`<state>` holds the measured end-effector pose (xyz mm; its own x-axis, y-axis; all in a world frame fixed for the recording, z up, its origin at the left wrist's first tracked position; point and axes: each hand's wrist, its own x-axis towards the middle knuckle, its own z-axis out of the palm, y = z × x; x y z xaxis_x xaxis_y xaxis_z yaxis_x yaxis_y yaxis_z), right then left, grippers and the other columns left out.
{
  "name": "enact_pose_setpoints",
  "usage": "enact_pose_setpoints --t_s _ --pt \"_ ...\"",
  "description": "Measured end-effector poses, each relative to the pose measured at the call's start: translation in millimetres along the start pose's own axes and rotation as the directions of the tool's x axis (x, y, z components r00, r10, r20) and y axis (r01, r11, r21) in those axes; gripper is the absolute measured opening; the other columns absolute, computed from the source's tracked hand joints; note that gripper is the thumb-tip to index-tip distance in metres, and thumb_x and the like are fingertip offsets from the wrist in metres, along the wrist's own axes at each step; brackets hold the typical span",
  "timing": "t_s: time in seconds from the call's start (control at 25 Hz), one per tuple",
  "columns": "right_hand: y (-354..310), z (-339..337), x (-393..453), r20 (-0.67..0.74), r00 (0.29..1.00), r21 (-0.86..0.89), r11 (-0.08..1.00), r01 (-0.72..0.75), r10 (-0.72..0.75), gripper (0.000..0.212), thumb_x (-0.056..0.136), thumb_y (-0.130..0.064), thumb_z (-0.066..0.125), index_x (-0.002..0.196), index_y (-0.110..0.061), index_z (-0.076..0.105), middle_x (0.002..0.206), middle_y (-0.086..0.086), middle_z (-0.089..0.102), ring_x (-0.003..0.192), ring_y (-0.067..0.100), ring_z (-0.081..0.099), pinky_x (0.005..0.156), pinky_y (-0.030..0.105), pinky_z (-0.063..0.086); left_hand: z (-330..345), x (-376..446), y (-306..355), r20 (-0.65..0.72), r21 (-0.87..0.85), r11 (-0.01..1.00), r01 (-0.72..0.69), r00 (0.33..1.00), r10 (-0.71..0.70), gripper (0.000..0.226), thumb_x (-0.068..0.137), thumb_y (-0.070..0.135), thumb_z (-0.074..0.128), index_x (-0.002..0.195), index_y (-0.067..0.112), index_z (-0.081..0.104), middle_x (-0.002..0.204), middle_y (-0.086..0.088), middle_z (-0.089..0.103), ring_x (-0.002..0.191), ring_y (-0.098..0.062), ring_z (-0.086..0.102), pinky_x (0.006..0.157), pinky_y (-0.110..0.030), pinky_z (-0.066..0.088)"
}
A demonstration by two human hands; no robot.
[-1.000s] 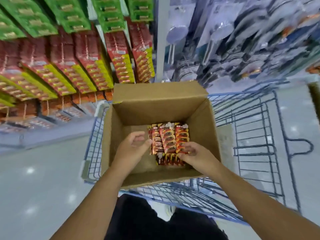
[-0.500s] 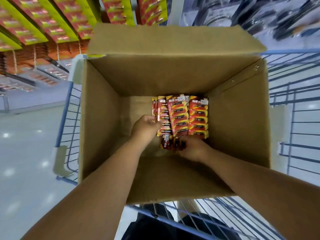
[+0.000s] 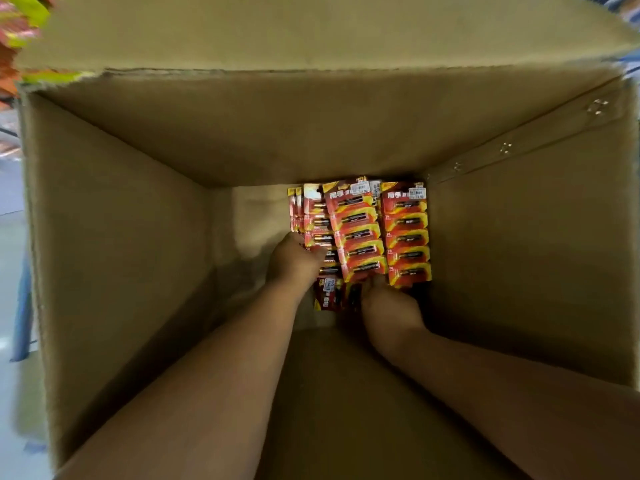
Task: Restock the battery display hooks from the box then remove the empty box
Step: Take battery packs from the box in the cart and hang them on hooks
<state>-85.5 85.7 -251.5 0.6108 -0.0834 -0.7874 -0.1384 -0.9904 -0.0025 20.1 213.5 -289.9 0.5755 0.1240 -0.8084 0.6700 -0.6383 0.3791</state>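
A deep brown cardboard box (image 3: 114, 244) fills the view, its flaps open. At its bottom, toward the far right corner, lie several red and yellow battery packs (image 3: 360, 233) in overlapping stacks. My left hand (image 3: 294, 259) is down on the left stack, its fingers curled round the edge of the packs. My right hand (image 3: 389, 306) reaches under the near end of the middle stack, fingers tucked beneath the packs and hidden. A smaller pack (image 3: 329, 292) lies between the two hands.
The box's far flap (image 3: 311, 32) stands up and hides most of the shelves. A sliver of red and yellow display packs (image 3: 17, 39) shows at the top left. Pale shop floor (image 3: 10, 306) is visible left of the box.
The camera has dropped much closer into the box. Both hands have gone deeper and closed in on the battery packs, the right one sliding under the stack's near end.
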Motion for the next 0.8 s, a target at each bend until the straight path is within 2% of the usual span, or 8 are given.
enact_pose_setpoints --t_s 0.08,0.12,0.32,0.44,0.64,0.72,0.8 --pt "-2.0 2.1 0.6 -0.023 1.0 -0.043 0.999 0.006 -0.007 0.038 0.107 -0.011 0.045 0.145 -0.01 0.042 0.141 0.01 0.051 0.102 0.022 0.068 0.066 0.03 0.048 3.6 2.3 -0.8 -0.043 0.006 1.0 -0.022 0.999 0.022 0.022 0.096 0.032 0.073 0.092 0.029 0.052 0.082 0.013 0.056 0.082 -0.016 0.059 0.073 -0.029 0.052" --pt "-3.7 3.4 -0.4 -0.034 0.999 -0.042 0.999 0.001 -0.003 0.038 0.108 -0.011 0.043 0.146 -0.01 0.041 0.141 0.011 0.052 0.102 0.023 0.068 0.067 0.03 0.049 4.3 2.5 -2.4 -0.055 0.007 1.0 -0.031 0.998 0.031 0.023 0.097 0.032 0.073 0.089 0.028 0.052 0.08 0.013 0.054 0.081 -0.016 0.057 0.072 -0.029 0.05" --pt "-5.7 12.1 0.0 0.021 1.0 0.07 0.998 -0.001 0.0 0.044 0.108 -0.012 0.044 0.151 -0.013 0.034 0.141 0.009 0.054 0.106 0.021 0.068 0.073 0.03 0.052 4.5 7.0 -14.5 -0.021 -0.069 0.997 -0.036 0.999 0.034 0.012 0.099 0.024 0.069 0.093 0.021 0.059 0.096 0.0 0.067 0.096 -0.027 0.068 0.088 -0.04 0.059" --pt "-3.3 14.6 1.3 0.032 0.999 0.095 0.995 0.029 -0.032 0.045 0.107 -0.013 0.047 0.15 -0.014 0.036 0.141 0.009 0.055 0.11 0.022 0.066 0.079 0.031 0.054 2.9 8.0 -20.3 -0.011 -0.068 0.996 -0.056 0.998 0.055 0.012 0.102 0.022 0.066 0.092 0.021 0.058 0.092 0.001 0.065 0.095 -0.026 0.067 0.086 -0.038 0.059" --pt "-3.4 27.6 0.5 -0.005 0.997 0.104 0.992 0.077 -0.077 0.049 0.104 -0.019 0.053 0.151 -0.014 0.04 0.151 0.009 0.039 0.112 0.023 0.061 0.09 0.034 0.055 -0.3 8.3 -26.3 -0.037 -0.086 0.993 -0.082 0.996 0.079 0.006 0.104 0.017 0.061 0.098 0.019 0.061 0.099 -0.003 0.069 0.097 -0.026 0.066 0.086 -0.04 0.057" --pt "-2.4 29.1 -0.3 -0.027 0.995 0.033 0.995 0.097 -0.096 0.049 0.103 -0.022 0.054 0.15 -0.013 0.042 0.149 0.01 0.042 0.116 0.025 0.059 0.094 0.037 0.052 -3.0 7.6 -27.5 -0.034 -0.079 0.993 -0.086 0.996 0.083 0.006 0.104 0.018 0.06 0.098 0.02 0.061 0.102 -0.003 0.069 0.096 -0.025 0.065 0.083 -0.037 0.057" --pt "-2.8 29.9 -1.8 -0.018 0.995 -0.112 0.989 0.099 -0.101 0.045 0.103 -0.027 0.055 0.145 -0.014 0.049 0.146 0.011 0.047 0.119 0.027 0.058 0.098 0.041 0.048 -4.8 6.0 -27.5 -0.034 -0.078 0.994 -0.073 0.997 0.071 0.008 0.105 0.018 0.059 0.098 0.022 0.06 0.104 -0.002 0.068 0.096 -0.023 0.064 0.075 -0.032 0.051"
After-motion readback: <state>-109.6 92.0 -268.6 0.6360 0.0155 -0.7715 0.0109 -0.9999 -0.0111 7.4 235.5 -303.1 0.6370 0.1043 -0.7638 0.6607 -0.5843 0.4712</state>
